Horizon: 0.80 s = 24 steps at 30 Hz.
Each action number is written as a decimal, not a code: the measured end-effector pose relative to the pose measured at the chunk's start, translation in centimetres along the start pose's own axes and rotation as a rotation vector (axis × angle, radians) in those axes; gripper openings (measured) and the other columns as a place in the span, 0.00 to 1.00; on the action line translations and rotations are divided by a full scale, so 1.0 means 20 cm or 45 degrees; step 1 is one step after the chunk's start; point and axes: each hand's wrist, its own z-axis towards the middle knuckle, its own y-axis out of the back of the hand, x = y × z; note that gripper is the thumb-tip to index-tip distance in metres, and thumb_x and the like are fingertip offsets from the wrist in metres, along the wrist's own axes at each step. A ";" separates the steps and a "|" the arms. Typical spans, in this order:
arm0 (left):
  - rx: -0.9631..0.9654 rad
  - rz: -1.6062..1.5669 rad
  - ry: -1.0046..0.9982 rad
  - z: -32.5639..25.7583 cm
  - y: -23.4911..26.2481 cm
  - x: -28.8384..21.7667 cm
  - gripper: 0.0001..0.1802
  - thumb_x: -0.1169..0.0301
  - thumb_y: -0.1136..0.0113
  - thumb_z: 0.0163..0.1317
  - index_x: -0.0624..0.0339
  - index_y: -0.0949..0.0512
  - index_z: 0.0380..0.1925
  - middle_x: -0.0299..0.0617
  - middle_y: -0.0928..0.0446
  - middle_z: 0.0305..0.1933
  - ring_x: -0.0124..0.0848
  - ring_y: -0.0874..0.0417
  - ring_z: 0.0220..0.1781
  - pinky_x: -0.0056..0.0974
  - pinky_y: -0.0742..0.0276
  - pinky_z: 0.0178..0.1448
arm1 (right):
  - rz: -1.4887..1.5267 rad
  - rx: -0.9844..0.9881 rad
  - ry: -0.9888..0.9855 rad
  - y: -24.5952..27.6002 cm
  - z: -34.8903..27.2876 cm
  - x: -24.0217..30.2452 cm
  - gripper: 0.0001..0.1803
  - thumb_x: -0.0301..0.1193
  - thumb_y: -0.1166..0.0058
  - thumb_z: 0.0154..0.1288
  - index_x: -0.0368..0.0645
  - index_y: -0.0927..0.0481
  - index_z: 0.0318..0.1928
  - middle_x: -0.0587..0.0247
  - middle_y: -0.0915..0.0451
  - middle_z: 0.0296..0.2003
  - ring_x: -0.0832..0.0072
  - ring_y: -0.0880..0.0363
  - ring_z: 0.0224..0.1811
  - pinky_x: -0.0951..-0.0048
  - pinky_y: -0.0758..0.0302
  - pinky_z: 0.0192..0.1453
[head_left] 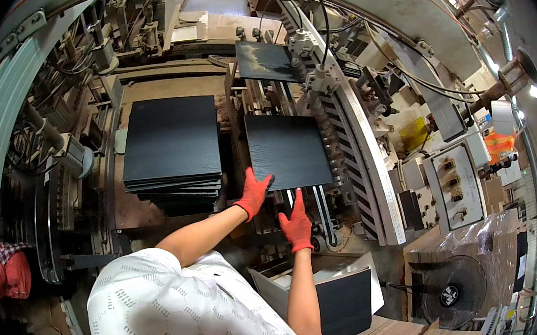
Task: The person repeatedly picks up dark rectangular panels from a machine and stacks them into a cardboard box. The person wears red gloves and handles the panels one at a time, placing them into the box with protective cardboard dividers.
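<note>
A black rectangular panel with a faint grain lies on the machine's rails, its right edge along the roller side. My left hand, in a red glove with dark fingertips, closes round its near left corner and hides that corner. Below the near edge is my right hand, also red-gloved. Its fingers stretch forward, one fingertip at the edge, and the thumb stands apart. To the left sits a stack of similar black panels, its lower sheets slightly fanned out.
Farther along the rails lies another black panel, dusty on top. A striped machine beam borders the right side. Near my right forearm stand a black-fronted box and a floor fan. A control box is farther right.
</note>
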 end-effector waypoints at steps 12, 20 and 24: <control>0.019 1.345 -0.392 -0.05 -0.14 -0.37 0.53 0.48 0.20 0.44 0.44 0.32 0.73 0.68 0.58 0.81 0.65 0.39 0.75 0.58 0.33 0.72 | 0.044 0.081 -0.089 -0.09 0.06 -0.12 0.35 0.33 0.43 0.64 0.48 0.34 0.73 0.47 0.23 0.63 0.47 0.22 0.62 0.53 0.23 0.62; 0.022 1.427 -0.311 0.04 -0.24 -0.34 0.55 0.46 0.21 0.45 0.43 0.34 0.74 0.66 0.57 0.82 0.63 0.36 0.73 0.59 0.31 0.69 | 0.050 0.052 -0.110 -0.07 0.05 -0.10 0.32 0.33 0.43 0.65 0.48 0.31 0.69 0.49 0.20 0.57 0.48 0.21 0.59 0.51 0.23 0.60; 0.112 1.444 -0.217 0.07 -0.25 -0.36 0.57 0.42 0.25 0.48 0.40 0.40 0.78 0.64 0.58 0.83 0.62 0.32 0.69 0.58 0.28 0.65 | 0.073 0.053 -0.097 -0.08 0.06 -0.12 0.32 0.34 0.44 0.65 0.47 0.31 0.69 0.47 0.20 0.58 0.48 0.21 0.60 0.52 0.24 0.61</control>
